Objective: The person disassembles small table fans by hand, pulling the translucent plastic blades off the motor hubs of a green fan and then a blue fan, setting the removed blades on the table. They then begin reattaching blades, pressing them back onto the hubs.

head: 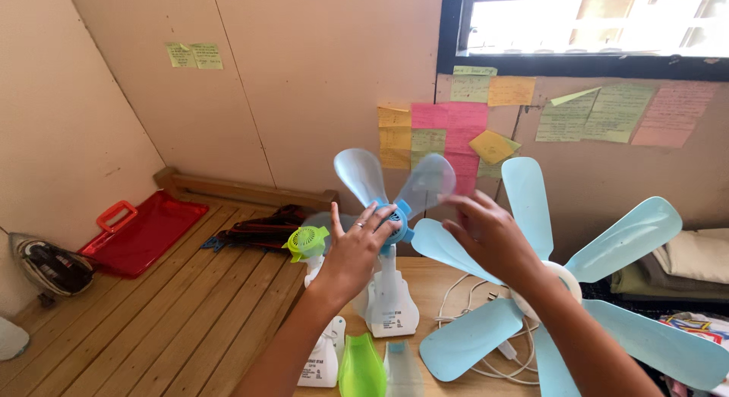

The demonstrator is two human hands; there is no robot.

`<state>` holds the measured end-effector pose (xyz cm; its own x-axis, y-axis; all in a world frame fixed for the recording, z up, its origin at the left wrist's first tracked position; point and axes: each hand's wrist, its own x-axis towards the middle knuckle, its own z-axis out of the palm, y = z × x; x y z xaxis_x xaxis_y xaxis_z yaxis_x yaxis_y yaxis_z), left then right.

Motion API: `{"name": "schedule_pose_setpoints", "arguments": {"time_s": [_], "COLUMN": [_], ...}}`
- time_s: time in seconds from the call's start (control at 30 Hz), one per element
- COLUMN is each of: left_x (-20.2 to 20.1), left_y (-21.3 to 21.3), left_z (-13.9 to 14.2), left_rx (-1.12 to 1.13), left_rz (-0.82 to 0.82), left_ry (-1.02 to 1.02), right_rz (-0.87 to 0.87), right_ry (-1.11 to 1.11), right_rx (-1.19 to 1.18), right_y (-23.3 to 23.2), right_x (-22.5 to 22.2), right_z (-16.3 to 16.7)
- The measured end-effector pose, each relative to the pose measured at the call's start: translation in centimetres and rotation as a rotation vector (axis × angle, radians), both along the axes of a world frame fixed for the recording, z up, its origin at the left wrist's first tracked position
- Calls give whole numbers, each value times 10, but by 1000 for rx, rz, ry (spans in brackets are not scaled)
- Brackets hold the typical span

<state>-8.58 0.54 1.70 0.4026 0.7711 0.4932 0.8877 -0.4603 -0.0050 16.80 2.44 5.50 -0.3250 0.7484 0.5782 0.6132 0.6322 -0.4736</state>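
At the desk edge, I have both hands on the small fan (pixel 389 237).
Left hand (pixel 353 249) grips its blue hub; right hand (pixel 490 237) hovers open beside a blade, big fan (pixel 554 291) crowding right, bare floor (pixel 152 313) left.

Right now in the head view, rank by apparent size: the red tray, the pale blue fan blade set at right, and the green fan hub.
1. Pale blue fan blade set, though it sits nearest the camera, which inflates it.
2. Red tray.
3. Green fan hub, clearly smallest.
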Motion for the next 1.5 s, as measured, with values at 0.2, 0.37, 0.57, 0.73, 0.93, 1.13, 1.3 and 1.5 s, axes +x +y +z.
{"name": "schedule_pose_setpoints", "arguments": {"time_s": [0.2, 0.37, 0.57, 0.73, 0.93, 1.13, 1.3, 1.5], "left_x": [4, 4, 2, 3, 9, 12, 15, 32], "left_y": [4, 9, 10, 7, 12, 16, 8, -25], "left_z": [1, 1, -3, -6, -9, -14, -12, -27], "left_rx": [38, -40, 161, 136, 108, 141, 212, 277], "left_rz": [-54, -66, -27, 83, 180, 198, 191, -19], "left_ry": [-83, -125, -53, -71, -95, -106, -54, -350], "right_rz": [129, 78, 92, 123, 31, 1, 8, 37], "right_ry": [-211, -224, -45, -47, -54, 19, 36, 81], "right_rx": [330, 331, -54, -9, -95, -185, -179, -144], "right_y": [53, 87, 80, 61, 46, 33, 29, 25], "right_x": [-9, -8, -1, 4, 7, 13, 16, 16], "right_z": [8, 1, -5, -5, -7, -17, -25, -32]}}
